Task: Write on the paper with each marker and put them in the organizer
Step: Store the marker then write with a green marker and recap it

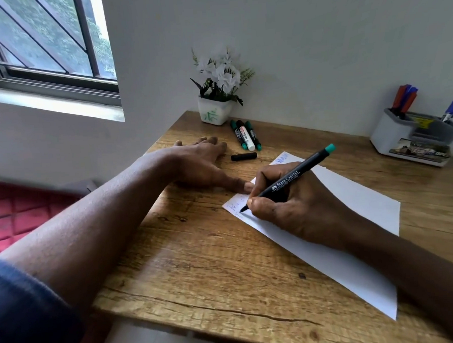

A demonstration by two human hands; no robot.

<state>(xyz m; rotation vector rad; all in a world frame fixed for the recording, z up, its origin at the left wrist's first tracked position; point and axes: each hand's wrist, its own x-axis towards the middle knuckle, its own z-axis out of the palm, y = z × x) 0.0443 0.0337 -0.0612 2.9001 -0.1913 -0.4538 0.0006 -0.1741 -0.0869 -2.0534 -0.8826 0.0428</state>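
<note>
— While the right hand (295, 209) pinches the green marker (296, 175), tip on the paper (358, 206), what remains?
— Outstanding: three markers (246, 136) on the counter (198, 264); others (405, 97) stand in the organizer (391, 139); left hand (201, 159) spread flat.

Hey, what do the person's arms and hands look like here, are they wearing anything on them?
The left hand and the right hand are bare: no gloves, rings or watch show. Both forearms are uncovered. A dark blue sleeve sits high on the left arm; no sleeve shows on the right arm.
</note>
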